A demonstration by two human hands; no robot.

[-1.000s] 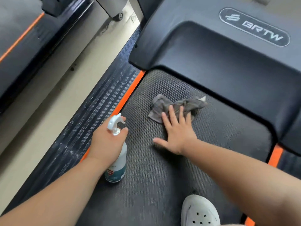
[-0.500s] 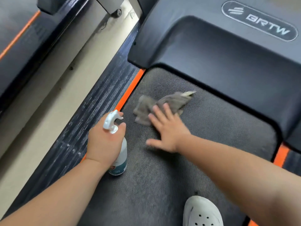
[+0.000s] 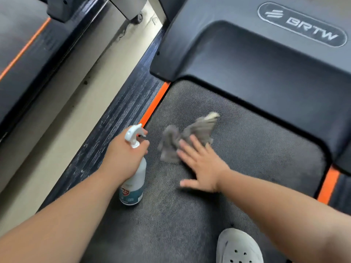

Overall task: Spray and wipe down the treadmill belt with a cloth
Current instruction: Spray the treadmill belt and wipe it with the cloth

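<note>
Cloth has slid left toward the orange strip, its near edge under your right hand's flat, spread fingers, while your left hand grips the spray bottle.

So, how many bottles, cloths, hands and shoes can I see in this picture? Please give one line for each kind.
spray bottle: 1
cloth: 1
hands: 2 (left hand, right hand)
shoe: 1
Total: 5
</note>
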